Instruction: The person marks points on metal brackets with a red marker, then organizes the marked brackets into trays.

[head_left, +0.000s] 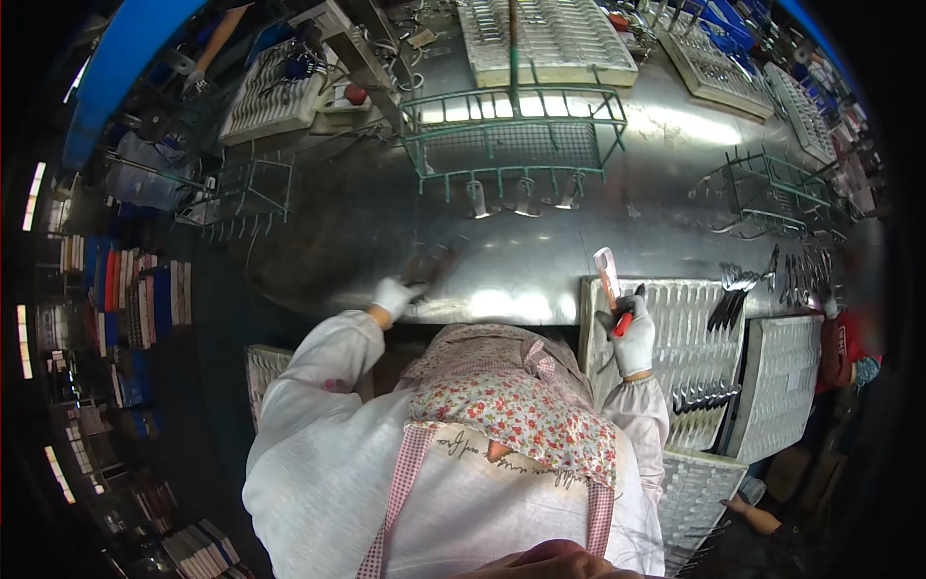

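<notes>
My left hand (394, 297), in a white glove, is over the near edge of the metal table (338, 217). Its fingers close toward a dark, motion-blurred thing (439, 261) whose kind I cannot make out. My right hand (632, 338), in a white glove with darkened fingertips, grips a tool with a red handle and a pale, flat, rounded end (606, 268) pointing away from me. Beneath that hand lies a white slotted tray (666, 386). Dark-handled metal pieces (738, 289) rest across its far right corner, and more lie in a row (704, 398) lower on it.
A green wire rack (511, 174) stands ahead, three metal pieces (524, 198) hanging from its hooks. Other green racks (256, 193) (772, 198) stand left and right. Slotted trays (550, 48) line the far side. Another person's hand (757, 516) reaches in at lower right.
</notes>
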Available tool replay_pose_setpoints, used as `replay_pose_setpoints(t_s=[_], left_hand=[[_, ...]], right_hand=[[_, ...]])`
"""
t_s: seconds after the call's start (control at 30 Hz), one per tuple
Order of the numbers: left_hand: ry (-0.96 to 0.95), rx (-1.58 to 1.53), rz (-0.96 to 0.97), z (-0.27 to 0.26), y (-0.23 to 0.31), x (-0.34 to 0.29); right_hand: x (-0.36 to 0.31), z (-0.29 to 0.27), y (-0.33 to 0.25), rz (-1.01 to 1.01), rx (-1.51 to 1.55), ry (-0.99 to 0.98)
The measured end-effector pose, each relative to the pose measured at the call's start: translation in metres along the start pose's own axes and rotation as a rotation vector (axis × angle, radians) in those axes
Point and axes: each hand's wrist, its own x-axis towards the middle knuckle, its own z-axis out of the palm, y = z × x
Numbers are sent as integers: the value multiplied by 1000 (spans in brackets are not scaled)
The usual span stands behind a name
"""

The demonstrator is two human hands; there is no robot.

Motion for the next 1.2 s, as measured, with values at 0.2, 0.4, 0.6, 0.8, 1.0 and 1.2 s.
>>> replay_pose_setpoints(t_s=[0.2, 0.4, 0.6, 0.8, 1.0, 1.2], left_hand=[[195, -232, -119, -102, 41, 94], [3, -158, 106, -132, 131, 197], [-254, 163, 318, -124, 170, 279], [-587, 238, 256, -94, 171, 314], [-957, 462, 363, -36, 162, 319], [-678, 171, 308, 14, 208, 317]], right_hand=[[35, 70, -91, -396, -289, -319], [101, 181, -161, -483, -476, -431], [136, 215, -153, -503, -534, -324], [131, 184, -129, -478, -627, -401], [114, 157, -118, -409, -529, -404], [109, 140, -117, -311, -624, -490]])
